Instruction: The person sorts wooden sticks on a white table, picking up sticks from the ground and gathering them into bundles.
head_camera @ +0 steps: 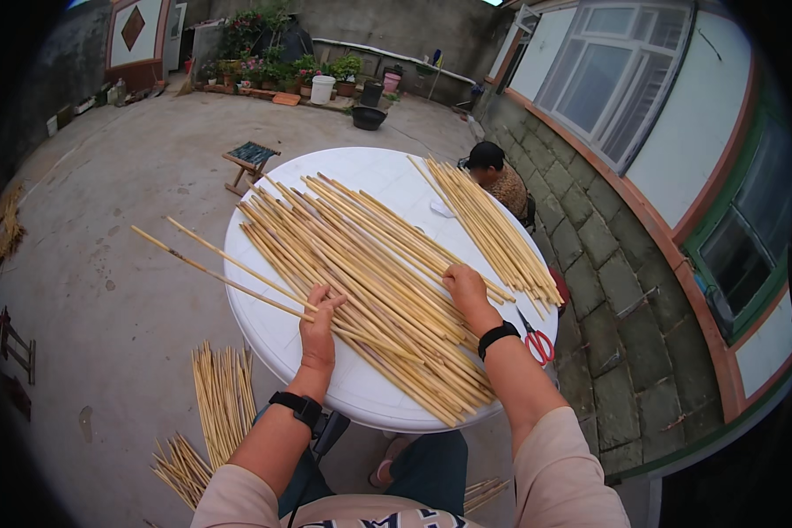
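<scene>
My left hand (pixel 318 333) grips two thin reed stalks (pixel 231 285), whose ends stick out past the left edge of a round white table (pixel 257 330). It is at the left side of a wide pile of straw-coloured stalks (pixel 363 270) lying slantwise across the tabletop. Over the pile's right edge, my right hand (pixel 466 290) has its fingers curled down onto the stalks. Its fingertips are hidden, so whether it pinches one is unclear. Red-handled scissors (pixel 539 344) lie just right of my right wrist.
A separate bundle of stalks (pixel 495 231) lies along the table's right side. More stalks (pixel 224 402) are on the ground at lower left. A person (pixel 501 181) sits beyond the table at right. A folding stool (pixel 251 158) is at the far left edge, near potted plants (pixel 343 69).
</scene>
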Tool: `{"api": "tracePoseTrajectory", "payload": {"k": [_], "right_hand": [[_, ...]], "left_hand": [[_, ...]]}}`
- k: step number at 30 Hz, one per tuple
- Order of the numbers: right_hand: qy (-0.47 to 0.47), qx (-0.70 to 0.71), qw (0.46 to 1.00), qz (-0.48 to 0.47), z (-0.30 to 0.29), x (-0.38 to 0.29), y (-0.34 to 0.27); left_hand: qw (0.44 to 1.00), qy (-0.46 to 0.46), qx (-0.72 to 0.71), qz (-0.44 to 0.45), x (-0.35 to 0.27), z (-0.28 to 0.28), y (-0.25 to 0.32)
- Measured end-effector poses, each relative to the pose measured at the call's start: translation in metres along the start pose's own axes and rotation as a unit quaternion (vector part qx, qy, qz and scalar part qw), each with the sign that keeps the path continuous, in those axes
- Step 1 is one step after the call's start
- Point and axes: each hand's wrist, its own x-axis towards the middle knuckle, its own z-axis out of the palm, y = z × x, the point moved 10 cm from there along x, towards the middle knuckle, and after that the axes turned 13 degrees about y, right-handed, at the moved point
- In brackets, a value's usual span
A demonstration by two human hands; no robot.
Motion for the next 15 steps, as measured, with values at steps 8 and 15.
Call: {"api": "tracePoseTrajectory", "payload": {"k": [8,15], "right_hand": [[-0.045,-0.113,0.993,0.004,0.020,-0.008,0.020],[0.035,-0.057,0.997,-0.040,-0.016,-0.012,-0.014]], "left_hand": [[1.000,-0.001,-0.006,0.006,-0.002,0.001,0.008],[1.000,-0.005,-0.013,-0.003,-0.001,0.000,0.006]]}}
